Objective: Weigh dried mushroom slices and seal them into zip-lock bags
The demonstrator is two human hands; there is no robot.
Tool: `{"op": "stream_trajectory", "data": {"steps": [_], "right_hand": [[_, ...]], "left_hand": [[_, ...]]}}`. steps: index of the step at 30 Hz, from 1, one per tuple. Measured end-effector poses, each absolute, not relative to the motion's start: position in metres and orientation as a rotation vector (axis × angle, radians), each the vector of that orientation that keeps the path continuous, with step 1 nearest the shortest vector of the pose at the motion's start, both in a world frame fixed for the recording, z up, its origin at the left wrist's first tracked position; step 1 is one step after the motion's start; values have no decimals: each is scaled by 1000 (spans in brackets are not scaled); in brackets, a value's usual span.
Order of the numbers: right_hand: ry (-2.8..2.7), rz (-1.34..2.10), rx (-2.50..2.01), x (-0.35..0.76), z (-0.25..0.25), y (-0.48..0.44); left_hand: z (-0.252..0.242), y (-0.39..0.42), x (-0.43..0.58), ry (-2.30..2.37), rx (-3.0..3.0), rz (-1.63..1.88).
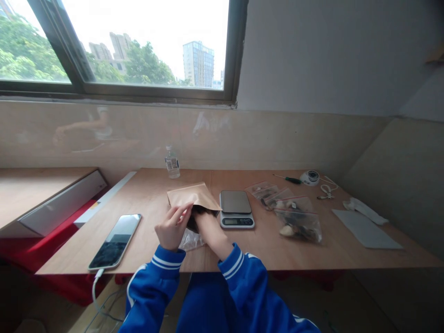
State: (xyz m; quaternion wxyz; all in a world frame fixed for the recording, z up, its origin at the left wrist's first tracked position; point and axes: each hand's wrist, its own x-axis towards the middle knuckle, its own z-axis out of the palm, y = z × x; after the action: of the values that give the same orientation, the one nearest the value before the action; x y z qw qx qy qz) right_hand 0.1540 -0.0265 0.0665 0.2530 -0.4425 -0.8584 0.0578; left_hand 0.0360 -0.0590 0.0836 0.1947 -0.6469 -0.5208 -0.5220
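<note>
My blue sleeves (194, 277) frame both hands at the worktop's (347, 249) near edge — left hand (172, 227) pinching the kraft pouch's (192, 196) mouth, right hand (204, 222) buried inside, fingers hidden — so a hasty pull could, I judge, tear it or spill contents.

Both forearms enter from the bottom edge in blue sleeves with white-striped cuffs, converging toward the centre so the wrists sit close together. Left hand (172, 227): back of hand toward the camera, fingers curled, thumb and forefinger pinched together at the upper right of the hand. Right hand (204, 221): wrist straight, reaching forward and slightly left; the fingers are hidden from view past the knuckles, so their state cannot be read.
</note>
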Motion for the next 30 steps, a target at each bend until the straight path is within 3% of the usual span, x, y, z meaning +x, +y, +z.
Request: {"op": "stream_trajectory", "data": {"steps": [7, 18, 25, 30], "right_hand": [[-2277, 244, -1204, 167, 78, -47], [-2256, -24, -1205, 168, 58, -39], [-1934, 147, -967, 199, 60, -61], [-1768, 108, -1245, 248, 49, -32]], "left_hand": [[88, -57, 31, -1457, -1890, -1340], [90, -51, 32, -1609, -1984, -1452], [102, -37, 12, -1677, -1890, -1425], [105, -32, 0, -1682, -1879, -1439]]}}
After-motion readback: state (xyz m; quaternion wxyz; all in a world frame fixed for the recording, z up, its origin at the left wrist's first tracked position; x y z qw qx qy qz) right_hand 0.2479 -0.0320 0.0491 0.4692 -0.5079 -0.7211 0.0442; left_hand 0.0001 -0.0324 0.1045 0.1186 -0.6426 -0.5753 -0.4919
